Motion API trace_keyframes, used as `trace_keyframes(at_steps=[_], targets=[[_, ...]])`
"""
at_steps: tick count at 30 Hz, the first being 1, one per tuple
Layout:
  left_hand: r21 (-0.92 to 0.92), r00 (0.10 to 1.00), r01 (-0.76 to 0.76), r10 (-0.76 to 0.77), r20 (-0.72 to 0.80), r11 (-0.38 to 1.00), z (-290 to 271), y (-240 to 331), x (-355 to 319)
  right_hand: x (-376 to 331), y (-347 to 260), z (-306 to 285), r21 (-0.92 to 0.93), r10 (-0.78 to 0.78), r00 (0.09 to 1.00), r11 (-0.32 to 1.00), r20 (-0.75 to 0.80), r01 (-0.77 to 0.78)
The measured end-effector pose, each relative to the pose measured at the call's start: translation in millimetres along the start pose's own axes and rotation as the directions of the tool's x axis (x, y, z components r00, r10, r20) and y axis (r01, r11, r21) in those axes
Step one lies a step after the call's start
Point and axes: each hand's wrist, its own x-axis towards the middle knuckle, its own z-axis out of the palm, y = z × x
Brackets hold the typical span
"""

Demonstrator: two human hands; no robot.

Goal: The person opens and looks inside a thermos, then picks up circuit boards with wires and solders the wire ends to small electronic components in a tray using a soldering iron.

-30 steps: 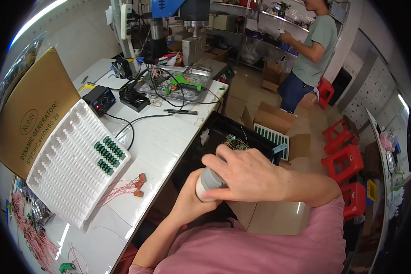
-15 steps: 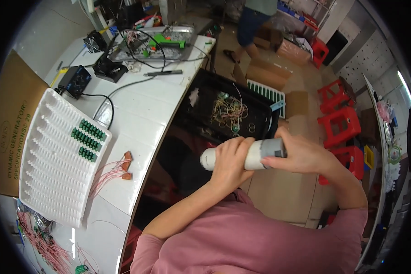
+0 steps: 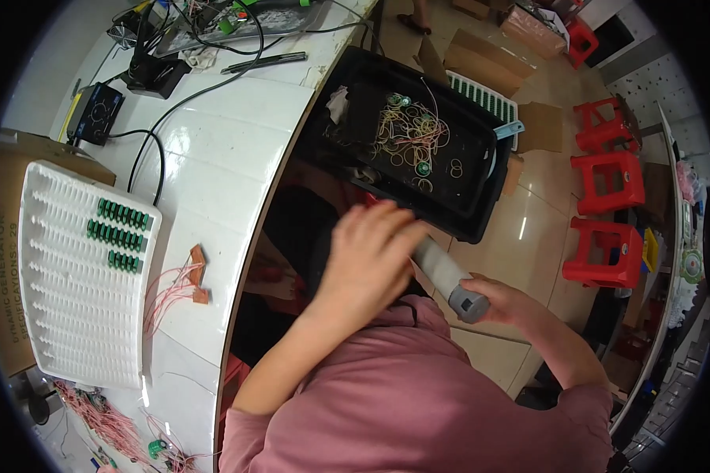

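Bottle (image 3: 442, 270) no longer level, cap (image 3: 470, 306) toward five o'clock; right hand (image 3: 497, 300) clasps it, seemingly main hold; left hand (image 3: 372, 256): finger state (blurred) unverifiable.

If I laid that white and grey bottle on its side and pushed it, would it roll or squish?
The bottle would probably roll, because its body looks round like a tube. It seems stiff rather than squishy: no dent shows where the right hand grips it. I can't tell its weight, since the inside doesn't show.

Counts: grey-white bottle (image 3: 443, 272), 1; red stools (image 3: 609, 180), right, 4 visible; white racks (image 3: 83, 307), 2 (left, far); green-part rows (image 3: 117, 236), left rack, 3
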Motion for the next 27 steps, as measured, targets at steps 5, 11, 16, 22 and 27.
trace_keyframes(at_steps=[5,11,16,22,27], targets=[[0.322,0.873,0.272,-0.092,-0.479,0.907,-40.1,-25.4,25.4,78.2,-13.4,-57.3,-0.013,-0.005,0.998,1.0,-0.066,0.004],[0.494,0.857,0.469,-0.244,-0.453,0.732,-24.6,-59.4,57.2,177.0,-40.8,-97.7,0.011,0.027,0.99,1.0,-0.14,-0.026],[0.631,0.894,0.442,-0.26,-0.364,0.638,-8.5,-69.8,95.7,242.8,-70.4,-109.6,0.02,-0.043,0.936,0.998,-0.349,0.054],[0.683,0.899,0.438,-0.273,-0.343,0.584,-11.0,-95.9,134.4,292.0,-169.8,-79.2,0.021,-0.135,0.9,0.987,-0.414,0.158],[0.7,0.908,0.413,-0.324,-0.266,0.582,-52.1,-99.9,152.4,336.1,-331.5,28.5,-0.055,-0.288,0.925,0.957,-0.249,0.284]])
